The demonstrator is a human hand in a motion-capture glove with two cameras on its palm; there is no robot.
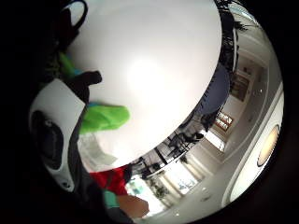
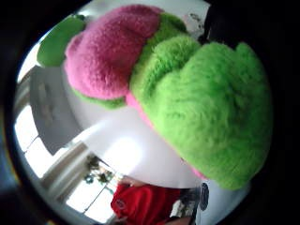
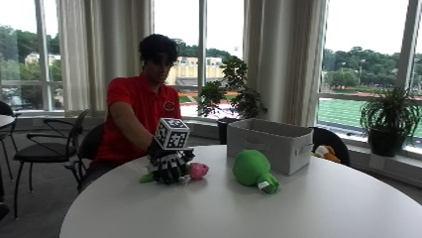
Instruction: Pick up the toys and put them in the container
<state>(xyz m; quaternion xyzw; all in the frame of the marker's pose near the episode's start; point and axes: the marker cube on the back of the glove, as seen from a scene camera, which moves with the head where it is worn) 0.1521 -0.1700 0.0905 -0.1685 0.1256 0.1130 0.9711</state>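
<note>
Two plush toys are out on the round white bench, and as far as we can see neither is in the container yet, so we judge the task to be at its first pick. Going from the largest thing down: the bench carries everything; on it, toward twelve o'clock from its middle, stands the grey fabric container, open at the top, its inside hidden from us. An orange toy shows just behind the container at its three o'clock side; whether it counts as part of the job we cannot say.

Next in size is the green plush toy, lying on the bench just in front of the container, untouched. Smaller is the pink-and-green plush toy, at nine o'clock from the green one and near the bench edge closest to the person.

Of the hands, the gloved right hand sits over that small toy, fingers curled down around it; the thumb-side palm view is filled with its pink and green fur, so we take it as gripped. It appears to rest on the bench, or just above it. Left to do, in our judgement: carry it to the container, then fetch the green one.
</note>
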